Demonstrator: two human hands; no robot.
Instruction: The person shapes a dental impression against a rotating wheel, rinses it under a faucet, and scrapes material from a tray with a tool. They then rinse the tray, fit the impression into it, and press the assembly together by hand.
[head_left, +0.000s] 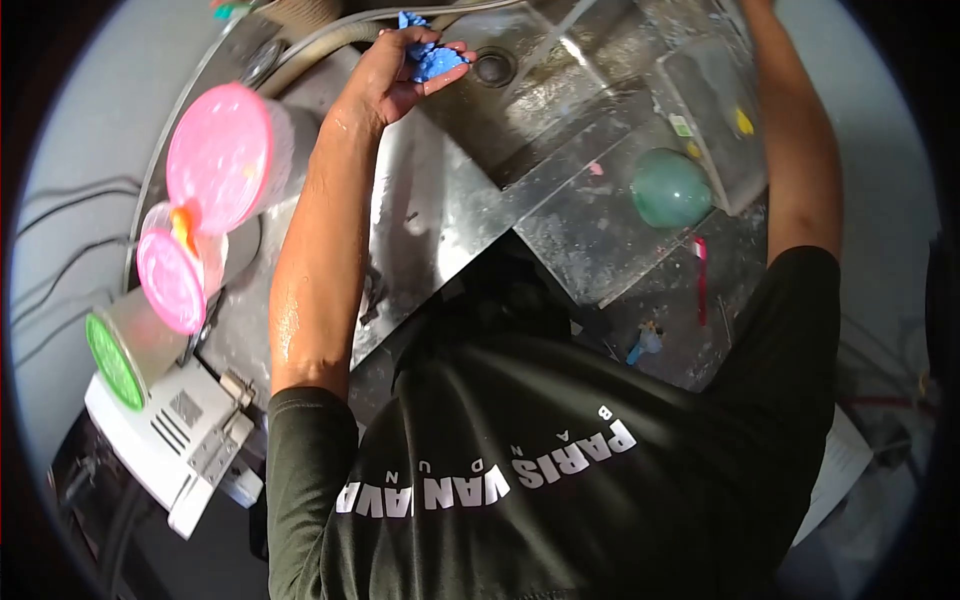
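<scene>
My left hand (400,75) reaches over the metal sink (440,170), its fingers curled around a blue, crumpled, soft-looking piece (437,64). Water glistens along my left forearm. Just right of that hand is the round dark drain (493,67) in the wet basin. My right arm stretches up the right side, and its hand lies beyond the top edge of the view. Beside that arm leans a clear plastic bin (690,110), with a rounded green translucent vessel (672,188) close to its lower end.
Containers with a large pink lid (222,157), a smaller pink lid (172,280) and a green lid (114,360) line the left side. A pale hose (325,45) curves behind the sink. A pink-red toothbrush (702,280) lies at right. A white appliance (180,440) stands lower left.
</scene>
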